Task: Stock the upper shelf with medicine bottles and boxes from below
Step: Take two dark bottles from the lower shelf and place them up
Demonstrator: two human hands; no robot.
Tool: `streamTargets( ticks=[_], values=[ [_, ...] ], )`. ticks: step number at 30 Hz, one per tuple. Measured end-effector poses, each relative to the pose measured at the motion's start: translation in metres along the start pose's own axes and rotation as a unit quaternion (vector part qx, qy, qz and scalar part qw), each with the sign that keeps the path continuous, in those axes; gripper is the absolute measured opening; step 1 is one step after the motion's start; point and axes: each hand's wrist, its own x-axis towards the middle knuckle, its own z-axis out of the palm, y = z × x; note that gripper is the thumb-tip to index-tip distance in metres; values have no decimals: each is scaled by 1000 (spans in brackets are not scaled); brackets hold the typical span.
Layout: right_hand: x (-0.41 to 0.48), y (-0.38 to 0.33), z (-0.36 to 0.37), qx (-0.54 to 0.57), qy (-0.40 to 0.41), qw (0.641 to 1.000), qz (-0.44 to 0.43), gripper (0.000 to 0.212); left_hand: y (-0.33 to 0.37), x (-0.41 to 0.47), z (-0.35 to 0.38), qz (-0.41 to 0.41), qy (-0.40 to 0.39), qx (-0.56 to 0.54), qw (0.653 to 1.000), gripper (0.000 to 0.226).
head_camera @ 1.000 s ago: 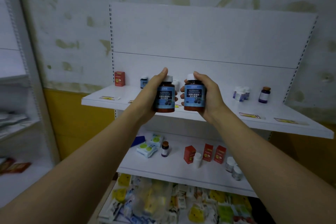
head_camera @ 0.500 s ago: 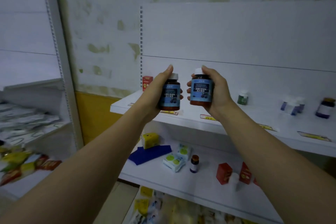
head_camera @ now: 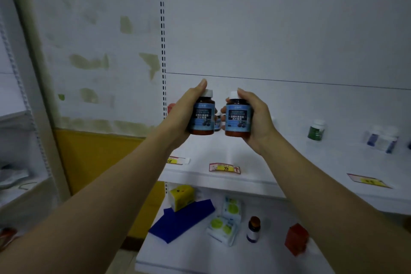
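Observation:
My left hand (head_camera: 181,115) grips a brown medicine bottle (head_camera: 202,117) with a blue label and white cap. My right hand (head_camera: 259,122) grips a second, matching bottle (head_camera: 238,118). Both bottles are upright, side by side, held above the left part of the white upper shelf (head_camera: 255,158). On that shelf stand a green bottle (head_camera: 316,130) and small white-and-blue bottles (head_camera: 381,138) to the right; a red box (head_camera: 170,108) peeks out behind my left hand. A small bottle shows between the two held ones.
Price tags (head_camera: 224,167) lie along the upper shelf's front edge. The lower shelf (head_camera: 200,251) carries a blue flat pack (head_camera: 182,220), a yellow box (head_camera: 181,196), green-and-white packs (head_camera: 224,224), a small brown bottle (head_camera: 253,229) and a red box (head_camera: 297,239). Another rack stands at left.
The view has swung left and closer to the upper shelf. Both hands keep the two bottles held side by side, now over the shelf's left part.

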Motion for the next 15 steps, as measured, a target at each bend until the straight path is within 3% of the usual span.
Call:
streamTargets(
  ticks=[8,12,15],
  values=[
    [74,30,-40,-47,53,997,34,30,-42,85,-23,-38,-47,-46,997,38],
    [117,46,-60,-39,41,998,42,31,-62,131,-31,-40,-63,23,997,40],
    [147,57,-73,-51,24,998,31,20,-76,171,-37,-53,-76,66,993,56]
  ],
)
